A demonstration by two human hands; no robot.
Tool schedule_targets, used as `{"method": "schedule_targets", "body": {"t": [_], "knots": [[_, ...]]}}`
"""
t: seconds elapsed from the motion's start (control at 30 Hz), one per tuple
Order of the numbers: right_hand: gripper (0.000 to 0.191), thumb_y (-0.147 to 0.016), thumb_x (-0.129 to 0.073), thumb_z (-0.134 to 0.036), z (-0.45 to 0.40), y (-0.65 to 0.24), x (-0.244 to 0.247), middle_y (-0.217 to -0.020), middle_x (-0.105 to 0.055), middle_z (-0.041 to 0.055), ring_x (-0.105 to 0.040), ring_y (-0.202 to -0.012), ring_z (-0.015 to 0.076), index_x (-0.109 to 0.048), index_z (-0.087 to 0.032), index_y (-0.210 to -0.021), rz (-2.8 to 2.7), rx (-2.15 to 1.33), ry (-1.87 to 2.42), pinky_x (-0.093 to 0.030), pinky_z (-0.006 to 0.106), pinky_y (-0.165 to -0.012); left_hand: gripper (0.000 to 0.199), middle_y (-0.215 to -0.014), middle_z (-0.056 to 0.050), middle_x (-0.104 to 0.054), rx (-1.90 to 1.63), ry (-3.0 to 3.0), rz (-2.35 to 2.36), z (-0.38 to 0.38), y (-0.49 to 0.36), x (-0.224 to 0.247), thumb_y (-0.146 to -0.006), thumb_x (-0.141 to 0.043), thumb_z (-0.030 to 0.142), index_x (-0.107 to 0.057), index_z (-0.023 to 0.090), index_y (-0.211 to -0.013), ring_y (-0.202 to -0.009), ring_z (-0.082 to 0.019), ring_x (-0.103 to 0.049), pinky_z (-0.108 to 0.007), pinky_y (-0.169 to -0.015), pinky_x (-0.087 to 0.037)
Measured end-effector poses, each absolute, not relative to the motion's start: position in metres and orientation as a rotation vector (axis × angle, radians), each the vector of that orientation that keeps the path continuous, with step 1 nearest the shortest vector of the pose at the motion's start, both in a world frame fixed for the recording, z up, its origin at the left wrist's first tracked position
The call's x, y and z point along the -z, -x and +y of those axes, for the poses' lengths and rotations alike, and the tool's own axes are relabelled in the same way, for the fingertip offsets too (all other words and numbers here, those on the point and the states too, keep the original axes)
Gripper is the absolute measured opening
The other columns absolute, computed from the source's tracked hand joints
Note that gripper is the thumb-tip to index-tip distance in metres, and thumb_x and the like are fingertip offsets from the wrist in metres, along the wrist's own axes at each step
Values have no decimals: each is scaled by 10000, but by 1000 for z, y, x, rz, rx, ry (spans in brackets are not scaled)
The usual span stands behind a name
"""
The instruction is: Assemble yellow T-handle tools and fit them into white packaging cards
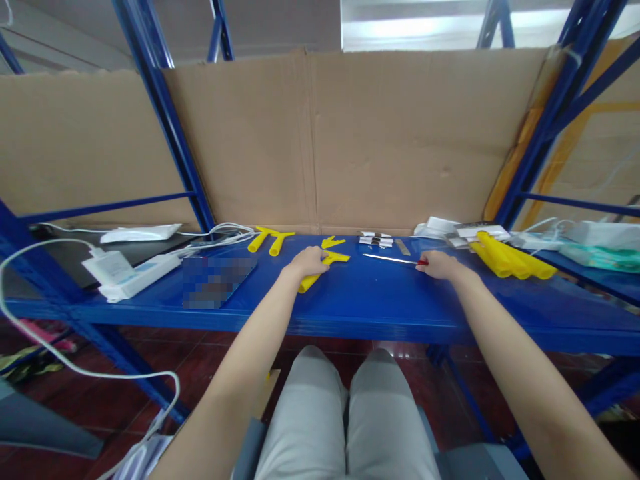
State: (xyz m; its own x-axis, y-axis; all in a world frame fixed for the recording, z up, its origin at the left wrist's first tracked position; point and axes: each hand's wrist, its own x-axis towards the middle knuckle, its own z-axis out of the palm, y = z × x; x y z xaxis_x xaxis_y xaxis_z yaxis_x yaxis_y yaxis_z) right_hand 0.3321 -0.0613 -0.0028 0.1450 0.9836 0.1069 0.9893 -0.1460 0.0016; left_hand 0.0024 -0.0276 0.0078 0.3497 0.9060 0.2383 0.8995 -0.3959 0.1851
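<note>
My left hand (pixel 309 261) is closed around a yellow plastic part (pixel 311 283) with a hollow tube end and a forked tip, lying on the blue shelf top. My right hand (pixel 440 265) grips the red handle of a screwdriver (pixel 393 259), its thin metal shaft pointing left, low over the surface. Beyond the left hand lie small flat yellow pieces (pixel 332 243). Between the hands, further back, are a black-and-white bundle of small items (pixel 376 240) and a short grey metal strip (pixel 403 247).
Two more yellow parts (pixel 273 241) lie at back left, beside white cables. A flat dark panel (pixel 219 283), partly blurred, and a white power strip (pixel 143 277) are on the left. Several yellow tubes (pixel 515 257) rest at right near white boxes. Cardboard (pixel 400 140) stands behind.
</note>
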Motion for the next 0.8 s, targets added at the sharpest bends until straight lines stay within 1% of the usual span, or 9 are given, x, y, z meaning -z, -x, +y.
{"method": "schedule_targets", "body": {"t": [0.1, 0.17, 0.23, 0.3, 0.37, 0.5, 0.57, 0.7, 0.8], "knots": [[196, -834, -528, -329, -60, -334, 3, -970, -694, 111, -646, -877, 256, -649, -204, -925, -2003, 82, 2328, -472, 354, -695, 391, -1049, -109, -716, -592, -2537, 1740, -23, -10, -3, -757, -647, 318, -703, 184, -1120, -998, -272, -664, -324, -888, -496], [199, -830, -529, -344, -60, -335, 3, -958, -694, 112, -645, -874, 260, -650, -207, -908, -2000, 90, 2320, -476, 367, -699, 322, -1004, -117, -725, -634, -2486, 1772, -20, -15, 0, -791, -621, 344, -738, 166, -1032, -981, -271, -671, -319, -872, -505], [202, -824, -533, -363, -59, -336, 4, -948, -694, 112, -643, -872, 265, -653, -213, -885, -1998, 118, 2309, -478, 377, -700, 256, -984, -115, -729, -693, -2406, 1796, -19, -20, 1, -808, -606, 332, -758, 168, -934, -967, -264, -676, -309, -849, -515], [206, -820, -536, -375, -58, -336, 5, -940, -694, 112, -642, -865, 267, -654, -215, -871, -1996, 132, 2302, -479, 386, -702, 209, -980, -105, -731, -736, -2340, 1820, -19, -24, 2, -806, -612, 300, -759, 171, -880, -959, -252, -678, -293, -840, -517], [210, -818, -538, -381, -58, -336, 5, -931, -693, 111, -642, -861, 267, -655, -214, -869, -1996, 132, 2300, -479, 390, -705, 189, -967, -98, -734, -749, -2289, 1842, -20, -27, 2, -801, -618, 280, -753, 164, -864, -938, -240, -684, -274, -819, -521], [218, -821, -535, -386, -59, -334, 4, -925, -692, 110, -642, -873, 267, -651, -211, -878, -2007, 130, 2278, -477, 383, -711, 226, -874, -88, -738, -713, -2145, 1831, -21, -31, 2, -826, -586, 286, -738, 135, -899, -759, -199, -705, -235, -665, -537], [219, -826, -531, -378, -60, -331, 2, -933, -692, 113, -642, -885, 272, -649, -206, -892, -1996, 122, 2273, -476, 383, -715, 238, -860, -85, -737, -713, -2100, 1814, -20, -32, 3, -835, -577, 288, -729, 128, -922, -716, -183, -702, -221, -625, -532], [222, -827, -535, -359, -62, -328, 1, -975, -692, 115, -638, -926, 279, -644, -197, -933, -1973, 123, 2255, -472, 379, -726, 203, -916, -76, -737, -758, -2131, 1814, -17, -33, 5, -825, -602, 296, -728, 152, -894, -803, -191, -702, -224, -686, -536], [225, -837, -522, -346, -61, -327, 1, -1043, -685, 110, -630, -965, 267, -634, -198, -965, -1967, 216, 2180, -468, 356, -733, 205, -926, -70, -737, -774, -2146, 1829, -16, -35, 6, -826, -604, 309, -728, 160, -891, -841, -190, -700, -220, -734, -533]]}}
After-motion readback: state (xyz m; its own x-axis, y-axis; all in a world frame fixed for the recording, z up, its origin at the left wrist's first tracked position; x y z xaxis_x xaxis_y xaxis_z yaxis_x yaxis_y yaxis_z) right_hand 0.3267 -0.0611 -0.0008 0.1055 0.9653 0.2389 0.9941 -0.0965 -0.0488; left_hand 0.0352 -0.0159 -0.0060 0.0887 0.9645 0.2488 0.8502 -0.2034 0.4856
